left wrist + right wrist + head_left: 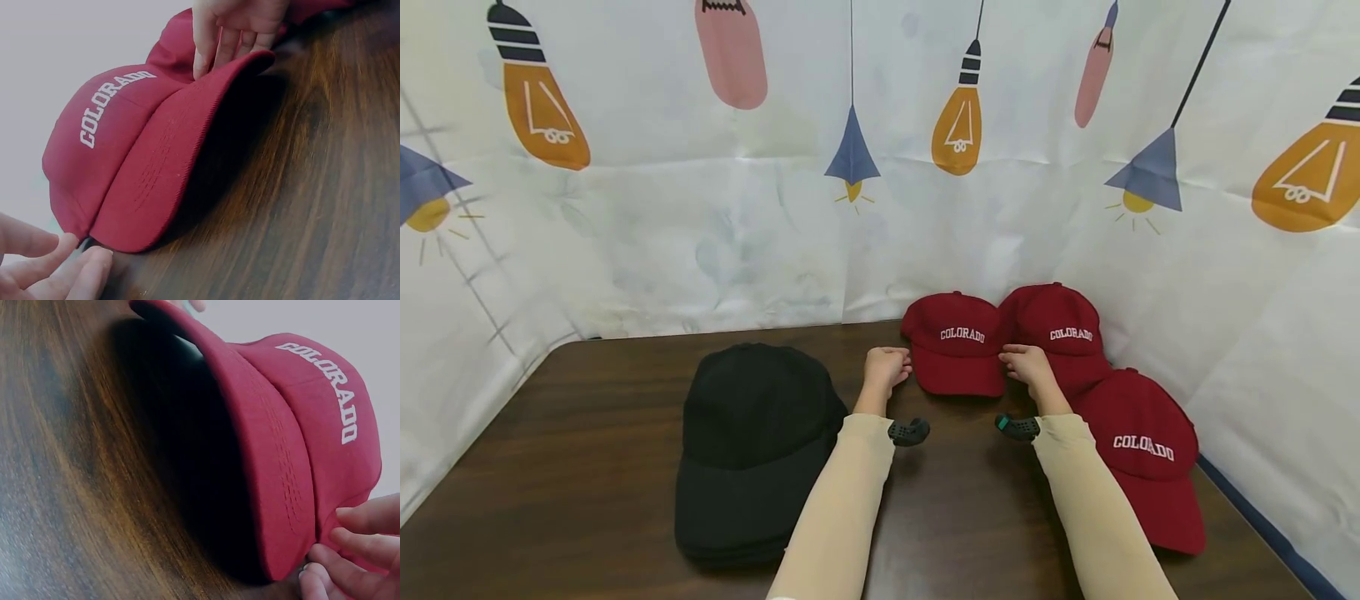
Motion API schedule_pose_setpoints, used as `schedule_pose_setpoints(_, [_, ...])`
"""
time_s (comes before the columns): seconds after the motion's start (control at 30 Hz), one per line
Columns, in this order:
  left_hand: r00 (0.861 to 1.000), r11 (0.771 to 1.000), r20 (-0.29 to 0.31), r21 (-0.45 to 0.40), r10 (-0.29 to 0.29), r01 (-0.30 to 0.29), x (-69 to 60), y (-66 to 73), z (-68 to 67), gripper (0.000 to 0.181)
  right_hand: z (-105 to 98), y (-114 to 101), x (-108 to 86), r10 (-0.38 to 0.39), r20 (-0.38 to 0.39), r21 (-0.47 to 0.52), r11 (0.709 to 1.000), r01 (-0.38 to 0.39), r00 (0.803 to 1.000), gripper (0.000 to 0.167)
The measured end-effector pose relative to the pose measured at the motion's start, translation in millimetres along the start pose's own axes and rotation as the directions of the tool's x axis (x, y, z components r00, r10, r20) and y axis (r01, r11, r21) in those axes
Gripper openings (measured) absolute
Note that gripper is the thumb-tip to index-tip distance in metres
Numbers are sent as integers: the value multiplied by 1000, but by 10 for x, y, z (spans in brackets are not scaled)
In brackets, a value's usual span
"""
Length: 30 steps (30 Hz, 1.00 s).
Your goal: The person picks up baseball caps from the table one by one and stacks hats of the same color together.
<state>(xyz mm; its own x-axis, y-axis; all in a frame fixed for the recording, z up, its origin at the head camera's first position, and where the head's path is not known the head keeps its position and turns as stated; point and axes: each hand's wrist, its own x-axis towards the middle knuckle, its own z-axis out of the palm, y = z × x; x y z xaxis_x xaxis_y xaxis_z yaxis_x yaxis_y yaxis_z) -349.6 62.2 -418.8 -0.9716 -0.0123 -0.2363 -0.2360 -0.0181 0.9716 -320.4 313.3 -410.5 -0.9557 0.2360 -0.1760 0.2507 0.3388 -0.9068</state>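
Note:
A red baseball cap (958, 346) lettered COLORADO sits at the back of the table, brim toward me. At the left end of its brim my left hand (887, 367) pinches the cap's lower edge between thumb and fingers, clearest in the left wrist view (56, 262). The opposite edge is held by my right hand (1028, 367), its fingertips (340, 534) gathered where crown and brim meet. In the right wrist view the brim (250, 431) arches above the wood, with dark shadow beneath. The cap's back and inside are hidden.
Two more red COLORADO caps, one behind (1056, 325) and one nearer (1142, 458), lie on the right, the nearer partly behind my right forearm. Left of my left forearm sits a stack of black caps (752, 442). A white printed curtain (760, 242) borders the brown table (587, 467).

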Motion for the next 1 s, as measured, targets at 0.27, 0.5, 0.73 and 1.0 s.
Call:
schedule_pose_setpoints(0.27, [1000, 999, 19, 40, 10, -11, 14, -6, -28, 27, 37, -8, -44, -10, 9, 30, 999, 10, 1000, 44])
schedule_pose_setpoints(0.5, [999, 1000, 37, -5, -24, 24, 4, 22, 8, 28, 18, 2, -53, -18, -5, 60, 998, 19, 1000, 50])
schedule_pose_setpoints(0.73, [999, 998, 35, -66, -13, 15, -29, 9, 19, 29, -31, -8, -47, 2, 11, 159, 987, -3, 1000, 55])
schedule_pose_setpoints(1.0, [999, 994, 31, -110, -26, 29, -59, -13, 7, 30, -51, -12, -60, 14, 18, 226, 974, -18, 1000, 56])
